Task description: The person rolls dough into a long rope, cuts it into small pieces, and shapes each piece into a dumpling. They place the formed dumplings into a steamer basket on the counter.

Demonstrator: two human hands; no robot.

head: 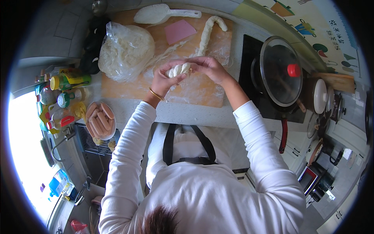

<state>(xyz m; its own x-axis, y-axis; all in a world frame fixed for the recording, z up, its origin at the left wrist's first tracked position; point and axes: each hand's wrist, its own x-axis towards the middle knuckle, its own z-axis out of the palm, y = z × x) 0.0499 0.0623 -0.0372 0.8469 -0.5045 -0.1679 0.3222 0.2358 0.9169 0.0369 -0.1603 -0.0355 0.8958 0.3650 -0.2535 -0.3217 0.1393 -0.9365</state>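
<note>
Above the floured board, my left hand (164,79) holds a piece of dough (178,70) coiled in a spiral, with the thumb along its near side. A sausage inside the coil cannot be made out for certain. The fingertips of my right hand (211,69) pinch the coil's right end. Beyond them, a long dough rope (206,35), hooked at its far end, lies on the wooden board (198,98). A clear plastic bag of dough (127,52) sits to the left of my hands. Skinless sausages (100,121) fill an oval dish (112,131) near my left forearm.
A flour scoop (157,14) and a pink scraper (180,31) lie at the board's back. On the right, a lidded pan (280,76) stands on a black cooktop (248,52), its red handle (282,136) jutting forward. Bottles (70,82) crowd the left side.
</note>
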